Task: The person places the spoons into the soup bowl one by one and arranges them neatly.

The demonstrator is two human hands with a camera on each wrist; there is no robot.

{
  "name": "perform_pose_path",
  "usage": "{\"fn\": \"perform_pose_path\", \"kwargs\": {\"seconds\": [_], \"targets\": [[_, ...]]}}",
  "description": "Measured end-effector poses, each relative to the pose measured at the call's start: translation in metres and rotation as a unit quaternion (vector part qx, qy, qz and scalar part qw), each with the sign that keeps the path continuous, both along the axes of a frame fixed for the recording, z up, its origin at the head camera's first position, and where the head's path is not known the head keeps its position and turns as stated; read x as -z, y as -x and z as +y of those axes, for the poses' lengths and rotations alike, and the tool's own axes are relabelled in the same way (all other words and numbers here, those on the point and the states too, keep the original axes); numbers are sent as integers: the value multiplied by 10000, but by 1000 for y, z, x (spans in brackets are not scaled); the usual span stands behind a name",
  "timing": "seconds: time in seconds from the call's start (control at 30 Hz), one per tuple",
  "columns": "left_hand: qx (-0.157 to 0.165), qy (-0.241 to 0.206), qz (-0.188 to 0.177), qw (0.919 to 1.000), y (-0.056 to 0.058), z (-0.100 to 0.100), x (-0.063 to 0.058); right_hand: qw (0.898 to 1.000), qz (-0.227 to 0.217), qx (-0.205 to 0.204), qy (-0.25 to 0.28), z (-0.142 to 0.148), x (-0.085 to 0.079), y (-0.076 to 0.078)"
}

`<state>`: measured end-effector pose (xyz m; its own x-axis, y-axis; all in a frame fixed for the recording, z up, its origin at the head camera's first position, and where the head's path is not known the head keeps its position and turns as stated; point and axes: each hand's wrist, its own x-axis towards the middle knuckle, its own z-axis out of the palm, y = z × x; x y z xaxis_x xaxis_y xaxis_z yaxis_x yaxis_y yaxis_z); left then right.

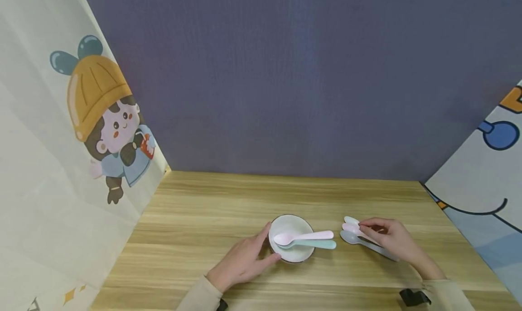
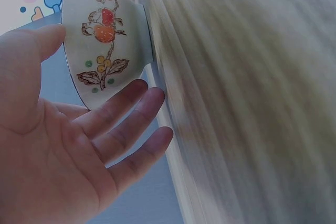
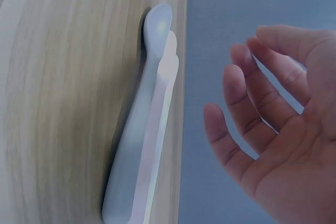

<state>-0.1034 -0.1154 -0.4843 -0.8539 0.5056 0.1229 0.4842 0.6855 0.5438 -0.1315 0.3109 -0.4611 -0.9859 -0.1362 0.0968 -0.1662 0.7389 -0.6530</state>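
Note:
A white bowl (image 1: pixel 291 254) stands on the table, its outer wall (image 2: pixel 105 40) painted with red and orange fruit. My left hand (image 1: pixel 244 262) rests against the bowl's left side with thumb and forefinger spread along the rim; the other fingers lie loosely extended. A pink spoon (image 1: pixel 314 235) and a mint spoon (image 1: pixel 318 244) lean in the bowl, handles to the right. On the table to the right lie a grey spoon (image 1: pixel 367 244), another pink spoon (image 1: pixel 351 228) and a white spoon (image 1: pixel 350 219). Over these hovers my right hand (image 1: pixel 393 238), fingers loosely bent and holding nothing, partly hiding the handles.
The wooden table (image 1: pixel 195 211) ends at a dark blue-grey panel (image 1: pixel 285 84) behind. A pale wall sheet (image 1: pixel 36 166) with a cartoon figure borders the left side, and another printed sheet (image 1: pixel 469 179) borders the right.

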Motion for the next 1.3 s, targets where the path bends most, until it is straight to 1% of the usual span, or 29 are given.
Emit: {"fn": "perform_pose_path", "kwargs": {"seconds": [0.33,0.7,0.93,1.07,1.3], "targets": [[-15,9,-37,10000,1,0,-1,9998,192,17,-52,11,7,1],[2,29,58,10000,-1,-2,0,9998,26,57,-187,24,13,1],[-25,41,44,10000,0,-2,1,9994,197,101,-249,27,16,3],[-54,84,5,10000,0,-1,1,9994,219,117,-260,27,18,2],[-70,103,-52,9999,0,0,3,9988,331,247,-245,31,20,2]]}}
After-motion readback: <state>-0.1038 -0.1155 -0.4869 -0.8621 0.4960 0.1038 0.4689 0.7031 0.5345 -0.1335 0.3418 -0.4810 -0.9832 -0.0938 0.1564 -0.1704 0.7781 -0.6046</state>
